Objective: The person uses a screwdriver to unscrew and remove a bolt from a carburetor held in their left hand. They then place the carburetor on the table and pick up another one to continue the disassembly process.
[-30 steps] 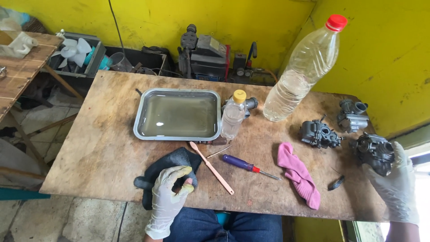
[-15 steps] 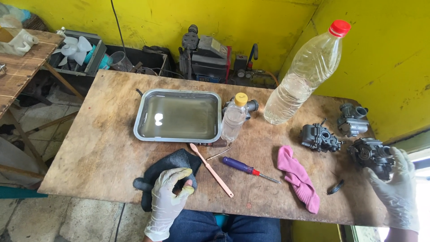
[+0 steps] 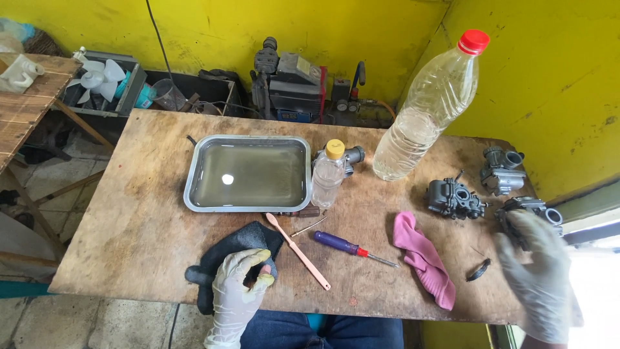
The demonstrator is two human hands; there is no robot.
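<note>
Left hand [image 3: 239, 291] in a pale glove is curled down on the dark cloth [image 3: 226, 258] at the near edge of the surface [image 3: 129, 220], fingers pinching into it. My right hand [image 3: 539, 271], blurred, hangs spread open over a carburetor [image 3: 526, 210] at the far right; can't tell if it touches. Pink stick [image 3: 298, 251] and screwdriver [image 3: 352, 247] lie between.

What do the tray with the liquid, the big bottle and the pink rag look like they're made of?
The tray looks like metal, probably aluminium or steel: dull grey rim with a soft sheen. The big bottle seems clear thin plastic, see-through with a red screw cap. The pink rag looks like soft cloth, matte, lying in limp folds.
</note>
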